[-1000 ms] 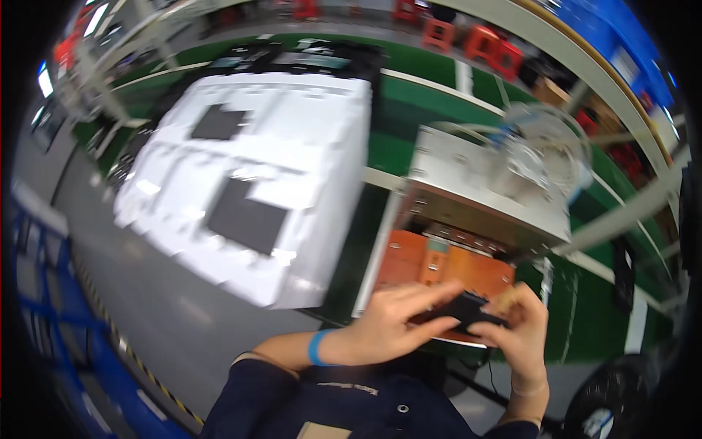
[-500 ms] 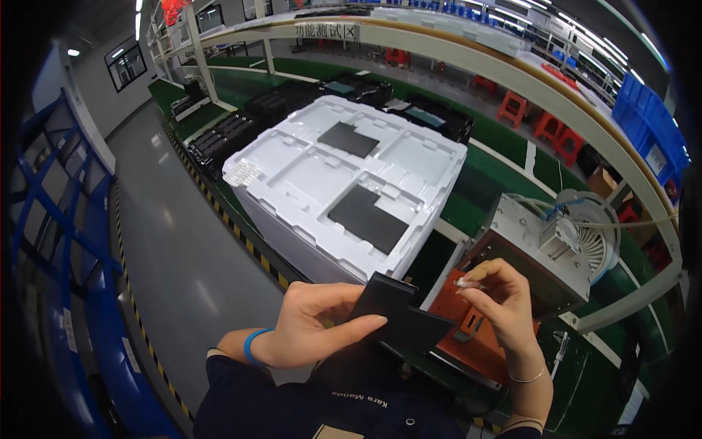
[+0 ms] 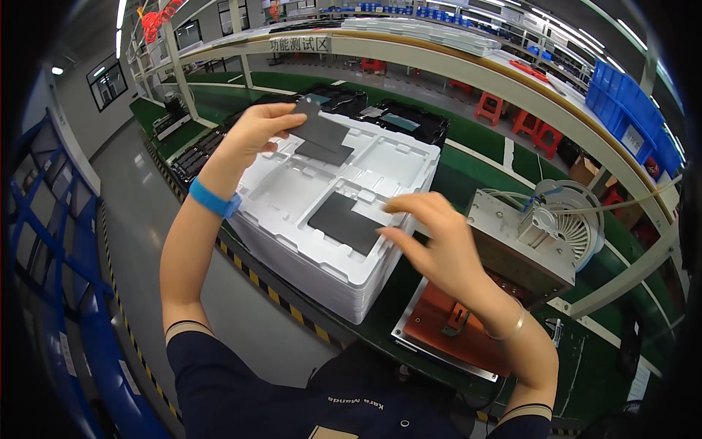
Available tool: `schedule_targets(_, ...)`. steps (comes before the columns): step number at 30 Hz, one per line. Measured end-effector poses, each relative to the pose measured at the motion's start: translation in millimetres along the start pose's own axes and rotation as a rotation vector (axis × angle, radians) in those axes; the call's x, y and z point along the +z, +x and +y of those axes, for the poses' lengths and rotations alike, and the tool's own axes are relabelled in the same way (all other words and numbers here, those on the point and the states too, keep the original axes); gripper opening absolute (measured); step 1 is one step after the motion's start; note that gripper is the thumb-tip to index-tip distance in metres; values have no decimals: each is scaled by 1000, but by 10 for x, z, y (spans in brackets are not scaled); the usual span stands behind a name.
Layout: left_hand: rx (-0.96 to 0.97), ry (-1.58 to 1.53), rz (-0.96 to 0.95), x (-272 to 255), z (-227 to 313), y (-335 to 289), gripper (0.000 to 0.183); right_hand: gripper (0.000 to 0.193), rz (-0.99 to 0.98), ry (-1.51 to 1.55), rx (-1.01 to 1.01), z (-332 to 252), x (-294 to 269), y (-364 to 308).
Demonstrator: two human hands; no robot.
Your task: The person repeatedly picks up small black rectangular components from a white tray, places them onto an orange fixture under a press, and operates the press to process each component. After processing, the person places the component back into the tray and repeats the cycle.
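My left hand is closed on a dark grey L-shaped flat panel, pinching its upper end over the far part of a white plastic tray. Beneath it, another such panel lies partly covered in a tray compartment. A further dark grey notched panel rests flat in the near compartment. My right hand hovers at that panel's right edge, thumb and fingers apart, with nothing visible between them. Whether its fingertips touch the panel I cannot tell.
The tray tops a white stack. To the right stand an orange-red fixture plate and a metal machine with a round finned part. Black trays lie behind. A shelf beam crosses above; blue racks stand left.
My left hand has carried the panel from near my body to above the tray's far part. My right hand has moved left from the fixture, and the small pale piece it pinched no longer shows.
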State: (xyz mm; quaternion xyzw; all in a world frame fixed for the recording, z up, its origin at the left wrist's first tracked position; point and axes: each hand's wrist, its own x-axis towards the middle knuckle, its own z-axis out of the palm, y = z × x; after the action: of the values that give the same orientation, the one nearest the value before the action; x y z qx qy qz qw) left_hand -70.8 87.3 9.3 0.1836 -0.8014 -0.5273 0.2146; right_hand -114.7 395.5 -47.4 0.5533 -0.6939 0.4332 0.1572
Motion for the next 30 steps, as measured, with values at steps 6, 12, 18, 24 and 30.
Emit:
schedule_targets(6, 39, 361, -77, 178, -262, 265, 49, 39, -302, -327, 124, -198, 320, 325)
schedule_targets(12, 838, 671, -227, 314, -226, 176, 45, 36, -395, -356, 290, -367, 366, 436)
schedule_targets(18, 746, 799, -363, 549, -270, 258, 30, 30, -219, -181, 382, -282, 490, 386)
schedule_targets(24, 776, 612, -426, 417, -251, 313, 23, 28, 111, 183, 183, -252, 208, 450)
schedule_targets(30, 1066, 778, 43, 310, 93, -622, 29, 27, 183, -137, 307, -510, -1009, -575)
